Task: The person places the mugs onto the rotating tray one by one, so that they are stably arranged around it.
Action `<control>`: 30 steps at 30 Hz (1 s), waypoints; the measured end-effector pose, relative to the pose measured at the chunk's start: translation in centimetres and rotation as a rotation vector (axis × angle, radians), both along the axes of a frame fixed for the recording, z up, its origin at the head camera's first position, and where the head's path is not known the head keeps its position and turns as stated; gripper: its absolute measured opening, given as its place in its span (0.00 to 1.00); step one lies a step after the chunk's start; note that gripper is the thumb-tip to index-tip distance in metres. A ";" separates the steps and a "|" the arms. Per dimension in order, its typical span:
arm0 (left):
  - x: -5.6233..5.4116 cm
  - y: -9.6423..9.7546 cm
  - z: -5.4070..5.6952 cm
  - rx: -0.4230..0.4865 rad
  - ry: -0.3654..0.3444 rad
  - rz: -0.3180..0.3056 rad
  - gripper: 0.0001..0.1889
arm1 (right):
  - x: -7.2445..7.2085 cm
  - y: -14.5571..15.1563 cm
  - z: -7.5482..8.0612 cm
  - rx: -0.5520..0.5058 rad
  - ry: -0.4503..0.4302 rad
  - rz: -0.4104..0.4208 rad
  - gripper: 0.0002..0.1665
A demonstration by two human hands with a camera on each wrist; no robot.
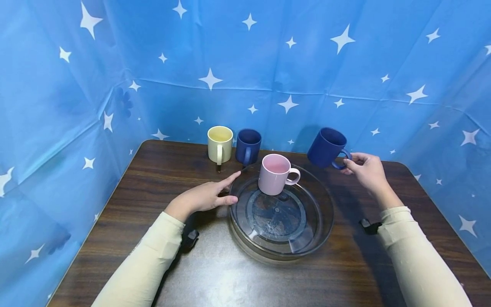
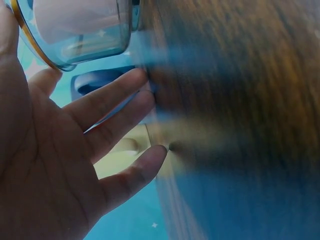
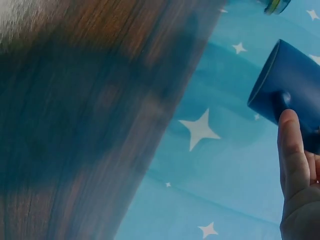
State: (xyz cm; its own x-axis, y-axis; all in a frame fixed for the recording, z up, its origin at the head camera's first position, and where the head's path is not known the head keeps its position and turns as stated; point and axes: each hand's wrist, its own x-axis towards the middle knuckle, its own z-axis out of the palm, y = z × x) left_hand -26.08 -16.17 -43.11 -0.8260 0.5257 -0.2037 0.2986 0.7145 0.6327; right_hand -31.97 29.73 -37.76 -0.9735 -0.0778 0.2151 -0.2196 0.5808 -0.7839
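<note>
The round see-through basin (image 1: 277,217) is smooth and glossy, glass or clear plastic; which of the two cannot be told. Around it in the head view, the tabletop (image 1: 172,170) is streaky dark brown wood or a wood-look laminate, polished enough to throw a white glare at seven to eight o'clock. At twelve o'clock, the pink mug (image 1: 271,181) looks like smooth ceramic with a soft sheen, as does the yellow mug (image 1: 215,149) at ten to eleven. The eleven o'clock navy mug (image 1: 242,149) and the one o'clock navy mug (image 1: 324,149) look smooth and nearly matt. The star-printed backdrop (image 1: 230,47) is thin, creased sheeting. At eight and four o'clock, the cream sleeves (image 1: 145,260) are soft matt cloth, wrinkled near the cuffs.
</note>
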 end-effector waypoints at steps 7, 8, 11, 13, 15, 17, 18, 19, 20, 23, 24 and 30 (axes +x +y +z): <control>0.1 -0.1 0.1 -0.001 0.004 0.010 0.42 | 0.7 -0.2 -0.1 -0.002 0.014 -0.015 0.21; 0.0 -0.1 0.0 0.000 0.005 0.009 0.42 | 0.8 -0.2 0.0 -0.002 0.014 -0.015 0.20; -0.1 -0.2 0.0 0.003 0.008 0.003 0.43 | 1.2 -0.4 0.2 -0.003 0.016 -0.024 0.20; -0.1 -0.2 -0.1 0.001 0.007 0.002 0.44 | 1.5 -0.5 0.4 -0.002 0.015 -0.031 0.20; -0.1 -0.2 -0.1 0.001 0.004 0.002 0.44 | 1.9 -0.6 0.6 -0.004 0.015 -0.039 0.19; -0.1 -0.2 0.0 0.000 0.000 0.004 0.44 | 2.2 -0.7 0.7 -0.008 0.013 -0.044 0.19; -0.1 -0.2 0.0 0.001 -0.002 0.006 0.44 | 2.3 -0.8 0.8 -0.004 0.015 -0.045 0.19; -0.1 -0.2 0.0 0.001 -0.002 0.006 0.44 | 2.5 -0.8 0.8 0.004 0.019 -0.048 0.18; -0.1 -0.2 0.0 0.001 -0.002 0.006 0.44 | 2.6 -0.9 0.9 0.010 0.021 -0.049 0.18; -0.2 -0.2 -0.1 -0.001 0.003 0.003 0.44 | 3.0 -0.9 1.0 0.041 0.033 -0.054 0.18; -0.2 -0.2 -0.1 -0.001 0.004 0.002 0.44 | 3.1 -0.9 1.0 0.046 0.036 -0.055 0.18; -0.1 -0.2 0.0 0.004 0.008 -0.007 0.44 | 3.8 -0.8 1.1 0.019 0.016 -0.049 0.21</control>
State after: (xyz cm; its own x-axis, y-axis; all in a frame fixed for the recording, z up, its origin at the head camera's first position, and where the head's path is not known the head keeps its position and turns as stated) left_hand -26.22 -16.34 -43.15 -0.8240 0.5319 -0.1951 0.3084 0.7099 0.6332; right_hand -28.12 28.93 -36.69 -0.9727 -0.0344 0.2295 -0.2029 0.6057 -0.7694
